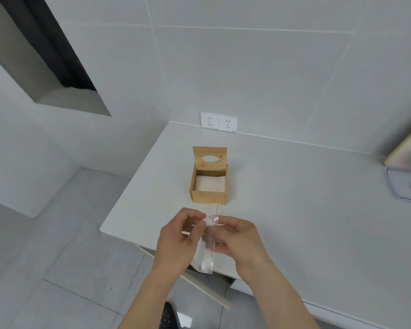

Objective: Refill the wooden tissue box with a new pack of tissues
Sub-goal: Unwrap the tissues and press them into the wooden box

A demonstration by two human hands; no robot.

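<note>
A wooden tissue box [209, 197] stands on the white counter [294, 210], its lid [209, 158] with an oval slot tipped up at the back. White tissues [210, 184] lie inside the box. In front of the box, over the counter's front edge, both hands hold a clear plastic zip bag [205, 257] with a red seal line. My left hand [178, 241] pinches the bag's left side near the top. My right hand [237, 241] grips its right side. The bag looks empty and hangs down between the hands.
Two white wall sockets [218, 121] sit behind the box. At the right edge lie a grey tray [403, 186] and a blurred yellow-edged object [408, 148]. A wooden strip [199, 283] slants below the counter edge. Grey floor tiles lie to the left.
</note>
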